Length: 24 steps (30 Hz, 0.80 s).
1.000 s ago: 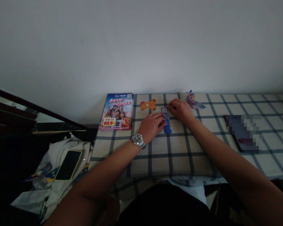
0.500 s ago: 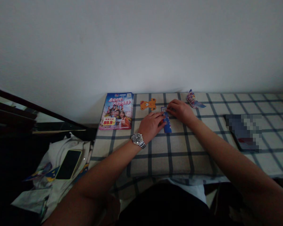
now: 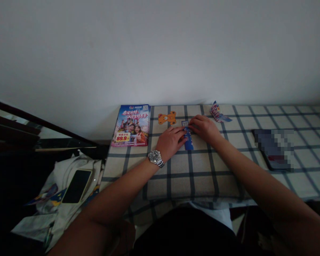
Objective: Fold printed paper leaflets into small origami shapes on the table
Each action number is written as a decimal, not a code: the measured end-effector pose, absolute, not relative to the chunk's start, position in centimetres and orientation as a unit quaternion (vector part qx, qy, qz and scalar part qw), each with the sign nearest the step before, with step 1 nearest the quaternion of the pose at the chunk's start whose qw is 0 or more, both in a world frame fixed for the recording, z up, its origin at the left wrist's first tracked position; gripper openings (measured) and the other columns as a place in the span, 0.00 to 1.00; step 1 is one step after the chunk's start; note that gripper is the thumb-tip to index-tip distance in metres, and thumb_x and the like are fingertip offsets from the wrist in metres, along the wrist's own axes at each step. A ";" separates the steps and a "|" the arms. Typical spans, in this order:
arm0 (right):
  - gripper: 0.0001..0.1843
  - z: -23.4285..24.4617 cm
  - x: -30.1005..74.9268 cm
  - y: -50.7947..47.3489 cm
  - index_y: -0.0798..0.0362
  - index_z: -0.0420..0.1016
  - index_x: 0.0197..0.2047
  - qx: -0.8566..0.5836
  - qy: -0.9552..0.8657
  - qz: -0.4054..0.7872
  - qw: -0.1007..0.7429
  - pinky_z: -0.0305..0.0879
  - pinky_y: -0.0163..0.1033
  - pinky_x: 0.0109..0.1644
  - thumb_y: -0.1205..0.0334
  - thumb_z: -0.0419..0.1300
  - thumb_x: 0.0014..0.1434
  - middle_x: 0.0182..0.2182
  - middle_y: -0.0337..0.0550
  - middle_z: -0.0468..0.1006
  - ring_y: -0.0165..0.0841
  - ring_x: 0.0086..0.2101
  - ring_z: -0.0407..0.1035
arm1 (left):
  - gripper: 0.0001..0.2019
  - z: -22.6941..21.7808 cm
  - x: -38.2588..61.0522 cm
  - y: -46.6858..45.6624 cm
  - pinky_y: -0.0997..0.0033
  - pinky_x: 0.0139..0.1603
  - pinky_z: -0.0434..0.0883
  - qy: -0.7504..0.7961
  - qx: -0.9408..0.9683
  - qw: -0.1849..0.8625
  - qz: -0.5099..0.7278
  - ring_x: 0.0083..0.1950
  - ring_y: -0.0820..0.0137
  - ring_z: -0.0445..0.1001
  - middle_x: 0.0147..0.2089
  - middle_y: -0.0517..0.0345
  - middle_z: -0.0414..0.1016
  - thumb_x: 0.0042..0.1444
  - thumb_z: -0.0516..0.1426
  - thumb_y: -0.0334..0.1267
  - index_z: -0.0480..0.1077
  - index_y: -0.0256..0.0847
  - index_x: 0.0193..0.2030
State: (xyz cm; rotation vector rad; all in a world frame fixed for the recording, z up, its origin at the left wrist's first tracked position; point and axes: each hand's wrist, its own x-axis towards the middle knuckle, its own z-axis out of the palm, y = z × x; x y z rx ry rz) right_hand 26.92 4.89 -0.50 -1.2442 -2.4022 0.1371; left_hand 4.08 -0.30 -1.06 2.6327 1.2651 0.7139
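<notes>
A narrow blue paper strip (image 3: 188, 141) is pinned by the flat, open left hand (image 3: 171, 141) — the curled right hand's (image 3: 204, 128) grip cannot be told.

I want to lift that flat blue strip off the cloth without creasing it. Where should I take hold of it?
Pinch the near end of the blue strip, coming from the person's side. It lies flat on the checked cloth, pointing away, and only that end shows bare; the left hand and right hand rest on its middle and far end. Probably slide a fingertip under.
</notes>
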 end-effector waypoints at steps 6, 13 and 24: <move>0.06 -0.1 25.9 5.9 0.51 0.80 0.43 -0.496 -0.841 0.034 0.214 0.68 0.43 0.46 0.62 0.61 0.70 0.43 0.49 0.80 0.42 0.42 0.75 | 0.14 -1.1 4.1 -0.3 0.54 0.64 0.73 0.420 0.874 0.068 0.236 0.60 0.59 0.75 0.65 0.53 0.76 0.70 0.59 0.43 0.77 0.41 0.58; 0.07 0.1 25.6 6.6 0.52 0.80 0.43 -0.508 -0.837 0.009 0.204 0.67 0.43 0.43 0.61 0.61 0.70 0.43 0.49 0.79 0.42 0.41 0.75 | 0.14 -1.0 4.1 -0.3 0.55 0.64 0.73 0.419 0.874 0.067 0.236 0.60 0.59 0.74 0.66 0.54 0.76 0.71 0.59 0.43 0.77 0.41 0.58; 0.08 0.3 25.8 6.1 0.51 0.80 0.42 -0.516 -0.826 0.016 0.227 0.65 0.43 0.40 0.60 0.60 0.70 0.42 0.49 0.80 0.42 0.39 0.75 | 0.14 -1.1 4.1 -0.2 0.54 0.63 0.74 0.419 0.874 0.070 0.235 0.59 0.59 0.75 0.66 0.53 0.76 0.71 0.59 0.43 0.77 0.41 0.57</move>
